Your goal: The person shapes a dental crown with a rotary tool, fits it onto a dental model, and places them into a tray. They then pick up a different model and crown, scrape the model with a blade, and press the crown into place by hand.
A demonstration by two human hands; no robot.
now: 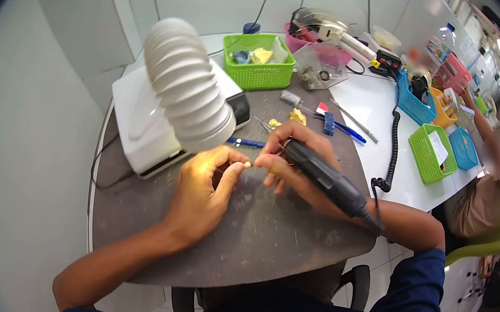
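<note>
Between the thumb and fingertips of my left hand [195, 191] is a small pale tooth-like piece [247, 164]. My right hand [308, 149] grips a black rotary handpiece [328, 179] like a pen, its front end aimed left at the piece. Both sets of fingertips are close together over the dark work surface [237, 254]. Just beyond them lie a blue pen-like tool [246, 142], crumpled yellow bits [297, 117] and a small brush [291, 98]. A blue pen [349, 132] lies to the right of my right hand.
A white ribbed hose [185, 83] hangs over a white boxy machine [140, 123] at left. A green basket [261, 81] stands at the back. To the right are a coiled black cord [395, 147], a metal tool [355, 121], several baskets, and another person [487, 205] seated.
</note>
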